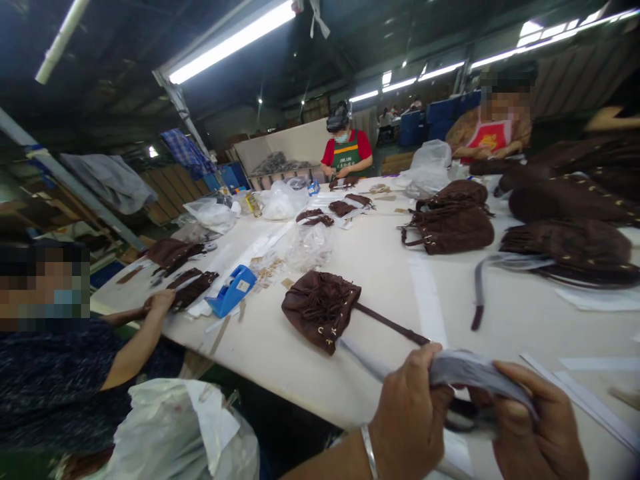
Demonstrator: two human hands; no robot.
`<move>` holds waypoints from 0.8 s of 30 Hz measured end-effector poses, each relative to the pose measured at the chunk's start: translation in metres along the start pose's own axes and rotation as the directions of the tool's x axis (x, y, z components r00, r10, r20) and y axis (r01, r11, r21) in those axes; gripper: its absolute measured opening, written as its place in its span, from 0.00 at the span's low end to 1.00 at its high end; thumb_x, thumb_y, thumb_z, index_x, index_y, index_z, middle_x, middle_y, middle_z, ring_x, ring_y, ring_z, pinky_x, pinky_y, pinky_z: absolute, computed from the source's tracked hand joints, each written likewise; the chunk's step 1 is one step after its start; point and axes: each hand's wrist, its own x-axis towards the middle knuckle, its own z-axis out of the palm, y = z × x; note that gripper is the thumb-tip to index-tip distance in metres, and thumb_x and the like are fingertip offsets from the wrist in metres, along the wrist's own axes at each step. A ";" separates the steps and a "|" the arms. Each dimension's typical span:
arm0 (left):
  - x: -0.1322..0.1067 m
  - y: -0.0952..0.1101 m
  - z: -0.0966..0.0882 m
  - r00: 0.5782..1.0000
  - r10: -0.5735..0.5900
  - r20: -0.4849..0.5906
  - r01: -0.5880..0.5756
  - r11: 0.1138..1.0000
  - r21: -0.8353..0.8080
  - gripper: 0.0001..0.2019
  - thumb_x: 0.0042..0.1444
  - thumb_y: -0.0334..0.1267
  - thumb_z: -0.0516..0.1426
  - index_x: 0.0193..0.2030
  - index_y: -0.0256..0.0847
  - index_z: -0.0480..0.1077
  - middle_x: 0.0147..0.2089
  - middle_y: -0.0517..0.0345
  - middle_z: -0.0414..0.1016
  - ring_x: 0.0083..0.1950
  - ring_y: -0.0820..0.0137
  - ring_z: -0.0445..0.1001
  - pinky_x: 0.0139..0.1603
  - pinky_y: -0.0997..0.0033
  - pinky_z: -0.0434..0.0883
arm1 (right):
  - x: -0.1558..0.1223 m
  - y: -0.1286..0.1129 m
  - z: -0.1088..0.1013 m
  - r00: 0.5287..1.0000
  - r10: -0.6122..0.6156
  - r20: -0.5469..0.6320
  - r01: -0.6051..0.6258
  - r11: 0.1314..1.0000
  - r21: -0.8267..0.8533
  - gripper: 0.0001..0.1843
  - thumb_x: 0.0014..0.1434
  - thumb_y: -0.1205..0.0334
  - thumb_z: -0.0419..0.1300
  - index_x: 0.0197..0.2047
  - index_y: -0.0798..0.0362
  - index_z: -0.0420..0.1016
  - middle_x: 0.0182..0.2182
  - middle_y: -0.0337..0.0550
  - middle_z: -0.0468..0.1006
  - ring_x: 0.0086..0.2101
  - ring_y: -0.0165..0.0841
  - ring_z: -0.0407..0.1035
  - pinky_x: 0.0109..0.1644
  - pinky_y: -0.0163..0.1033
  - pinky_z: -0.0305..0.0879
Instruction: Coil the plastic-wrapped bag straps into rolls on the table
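A dark brown fringed bag (pixel 320 303) with gold eyelets lies on the white table in front of me. Its thin brown strap (pixel 393 325) runs right to my hands, where part of it is wrapped in a greyish film sleeve (pixel 467 368). My left hand (pixel 413 407), with a silver bangle at the wrist, pinches the sleeve's left end. Around its right end, the fingers of my right hand (pixel 537 423) are closed. Between them the wrapped strap bends in an arch, with a dark loop partly hidden below.
A blue tape dispenser (pixel 233 291) stands left of the bag. More brown bags (pixel 453 227) are piled at the right. Clear plastic bags (pixel 310 245) lie mid-table. A co-worker (pixel 125 360) sits at the left; others work across the table. A white sack (pixel 185 427) stands below the near edge.
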 end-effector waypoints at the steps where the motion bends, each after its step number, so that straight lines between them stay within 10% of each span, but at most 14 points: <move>1: 0.003 -0.002 -0.002 0.997 0.064 0.039 -0.067 0.993 0.097 0.23 0.66 0.34 0.45 0.67 0.36 0.48 0.59 0.41 0.68 0.58 0.58 0.70 0.56 0.57 0.71 | 0.006 -0.006 -0.006 0.999 0.004 0.033 -0.003 0.999 -0.039 0.27 0.62 0.49 0.55 0.63 0.43 0.58 0.53 0.49 0.70 0.46 0.46 0.71 0.44 0.45 0.72; 6: 0.020 -0.005 -0.012 0.878 0.323 0.353 -0.441 0.832 0.335 0.21 0.65 0.32 0.43 0.61 0.21 0.53 0.44 0.39 0.72 0.45 0.55 0.73 0.43 0.55 0.73 | 0.036 -0.034 -0.031 0.912 0.027 0.409 0.061 0.977 -0.202 0.33 0.52 0.47 0.66 0.60 0.43 0.66 0.52 0.45 0.76 0.49 0.48 0.73 0.48 0.43 0.74; 15: 0.006 -0.016 -0.011 0.989 0.095 0.113 -0.114 0.978 0.174 0.30 0.62 0.40 0.51 0.67 0.33 0.46 0.62 0.38 0.64 0.64 0.53 0.62 0.68 0.42 0.56 | 0.025 -0.044 0.001 0.983 0.091 0.157 -0.062 0.982 -0.179 0.20 0.63 0.47 0.55 0.54 0.46 0.71 0.49 0.44 0.78 0.46 0.39 0.74 0.50 0.37 0.72; 24: 0.017 -0.052 -0.062 0.941 0.049 0.335 -0.017 0.995 -0.099 0.33 0.63 0.50 0.54 0.69 0.40 0.48 0.60 0.44 0.69 0.60 0.60 0.69 0.61 0.57 0.66 | 0.037 -0.042 -0.004 0.982 0.115 0.153 -0.092 0.985 -0.149 0.20 0.63 0.46 0.54 0.52 0.47 0.73 0.42 0.42 0.79 0.33 0.34 0.75 0.42 0.36 0.73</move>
